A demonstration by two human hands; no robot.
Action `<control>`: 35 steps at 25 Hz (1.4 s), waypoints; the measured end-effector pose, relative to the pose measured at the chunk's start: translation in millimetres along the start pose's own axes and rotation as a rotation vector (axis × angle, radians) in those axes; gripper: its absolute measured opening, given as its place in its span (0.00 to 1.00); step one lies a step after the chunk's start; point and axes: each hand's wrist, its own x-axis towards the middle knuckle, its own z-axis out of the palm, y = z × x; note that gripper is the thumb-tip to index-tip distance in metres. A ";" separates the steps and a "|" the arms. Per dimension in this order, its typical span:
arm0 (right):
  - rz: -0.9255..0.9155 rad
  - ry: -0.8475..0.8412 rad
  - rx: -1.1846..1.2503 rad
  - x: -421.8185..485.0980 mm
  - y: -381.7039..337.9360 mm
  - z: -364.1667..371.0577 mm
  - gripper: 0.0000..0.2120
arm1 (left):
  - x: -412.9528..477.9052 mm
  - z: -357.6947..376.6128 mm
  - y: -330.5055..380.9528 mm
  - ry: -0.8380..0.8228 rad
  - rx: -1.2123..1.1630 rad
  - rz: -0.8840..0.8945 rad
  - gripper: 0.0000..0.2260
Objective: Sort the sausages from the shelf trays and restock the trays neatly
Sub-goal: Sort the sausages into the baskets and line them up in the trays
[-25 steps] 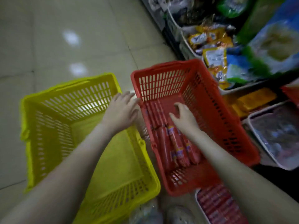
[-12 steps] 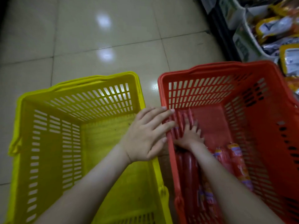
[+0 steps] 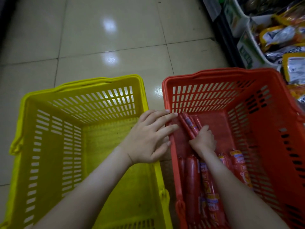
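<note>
Here the right grip (image 3: 204,141) curls round thin sausages (image 3: 189,123) jutting forward; left grip (image 3: 146,139) lies open.

Dim shop aisle: tiled floor beside a low shelf

The floor (image 3: 115,30) is laid in large, glossy, pale beige tiles, split by thin dark grout lines (image 3: 105,52) that run slantwise across the view. Three soft white glares of overhead light lie on it: one (image 3: 109,25) near the top, a second (image 3: 110,58) just below a grout line, and a smaller third (image 3: 158,92) lower and to the right. A dark strip (image 3: 4,22) runs down the upper left edge; what it is cannot be told. In the upper right corner stands the shelf (image 3: 222,35), its base dark, its lowest level crowded with yellow and silver packets (image 3: 280,35). Everything has a dull, greenish cast.
</note>
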 end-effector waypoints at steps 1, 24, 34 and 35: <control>-0.031 -0.008 0.026 -4.8 -3.2 -5.4 0.32 | -0.2 -1.1 0.5 -0.004 0.006 -0.015 0.18; -0.226 -0.155 1.462 -503.7 150.6 -331.0 0.20 | -22.1 -265.2 388.0 -0.524 -1.812 -0.536 0.07; -0.146 0.223 1.433 -608.9 263.0 -341.1 0.22 | -49.4 -284.0 525.5 -0.695 -1.575 -0.363 0.08; -0.101 0.256 1.425 -609.9 279.4 -336.5 0.21 | -45.3 -273.5 538.2 -0.727 -1.549 -0.360 0.08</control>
